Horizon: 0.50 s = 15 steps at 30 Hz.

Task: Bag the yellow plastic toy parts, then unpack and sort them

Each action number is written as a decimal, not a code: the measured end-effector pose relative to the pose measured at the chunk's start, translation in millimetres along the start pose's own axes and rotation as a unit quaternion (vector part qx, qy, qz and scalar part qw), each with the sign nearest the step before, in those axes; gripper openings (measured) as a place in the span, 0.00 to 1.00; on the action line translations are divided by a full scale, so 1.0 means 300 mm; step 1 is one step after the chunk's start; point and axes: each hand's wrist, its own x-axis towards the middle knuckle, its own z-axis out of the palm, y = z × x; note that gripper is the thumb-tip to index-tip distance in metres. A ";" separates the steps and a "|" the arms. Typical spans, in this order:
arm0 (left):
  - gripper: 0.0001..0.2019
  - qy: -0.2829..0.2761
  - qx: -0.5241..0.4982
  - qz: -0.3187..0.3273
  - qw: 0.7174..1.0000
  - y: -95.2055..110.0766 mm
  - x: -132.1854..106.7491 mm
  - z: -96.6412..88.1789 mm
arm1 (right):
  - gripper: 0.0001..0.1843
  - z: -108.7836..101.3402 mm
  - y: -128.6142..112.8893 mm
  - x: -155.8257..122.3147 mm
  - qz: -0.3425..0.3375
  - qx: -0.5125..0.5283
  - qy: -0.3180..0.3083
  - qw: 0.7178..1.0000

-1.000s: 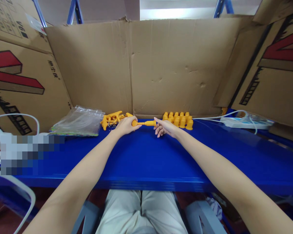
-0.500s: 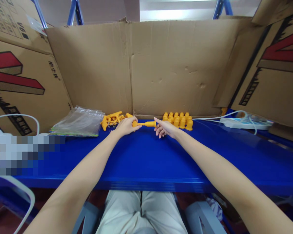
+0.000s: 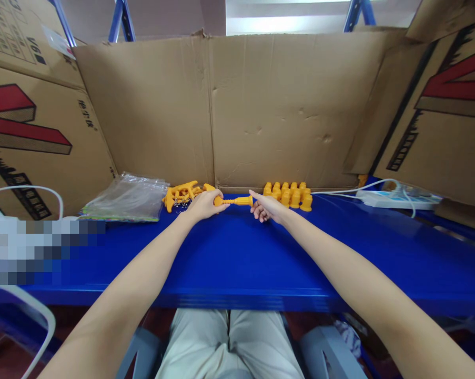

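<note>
An orange plastic piece with a threaded, screw-like shaft and a flared right end [image 3: 243,201] lies level between my two hands, above the blue tabletop [image 3: 241,247]. My left hand [image 3: 202,205] is closed around its left end, so the fingers cover part of it. At the flared end, my right hand [image 3: 269,206] has its thumb stretched along the rim and the other fingers loosely curled below. Just behind my left hand is a pile of orange plastic parts [image 3: 181,193] with small dark bits. Rows of orange cap-shaped pieces [image 3: 295,198] stand right of my right hand.
A stack of clear plastic bags [image 3: 129,197] lies at the left. Cardboard [image 3: 284,110] walls the back and both sides. A white power strip [image 3: 397,200] with cables sits at the right. White cabled equipment [image 3: 12,226], partly blurred out, stands at the far left.
Almost nothing differs. Both hands keep the orange piece in the same place, and the right fingers have shifted very slightly.
</note>
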 end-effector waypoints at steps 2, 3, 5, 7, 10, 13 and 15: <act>0.16 -0.001 0.003 -0.002 1.000 -0.002 0.000 0.002 | 0.31 0.001 0.000 0.003 0.002 -0.002 0.003 1.000; 0.17 -0.001 0.005 -0.003 1.000 -0.002 0.000 0.002 | 0.31 0.001 0.001 0.004 0.004 -0.003 0.003 1.000; 0.17 -0.002 0.005 -0.005 1.000 -0.003 0.000 0.003 | 0.31 0.002 0.001 0.005 0.007 -0.003 0.004 1.000; 0.17 -0.003 0.003 -0.007 1.000 -0.002 0.000 0.004 | 0.31 0.003 0.001 0.006 0.012 -0.003 0.006 1.000; 0.17 -0.001 0.002 -0.008 1.000 0.001 0.000 0.004 | 0.30 0.006 0.000 0.007 0.021 -0.002 0.012 1.000; 0.16 -0.001 0.001 -0.004 1.000 0.002 0.000 0.004 | 0.30 0.009 -0.003 0.008 0.026 0.002 0.016 1.000; 0.16 -0.002 -0.001 -0.004 1.000 0.002 0.000 0.004 | 0.29 0.010 -0.005 0.007 0.025 0.005 0.015 1.000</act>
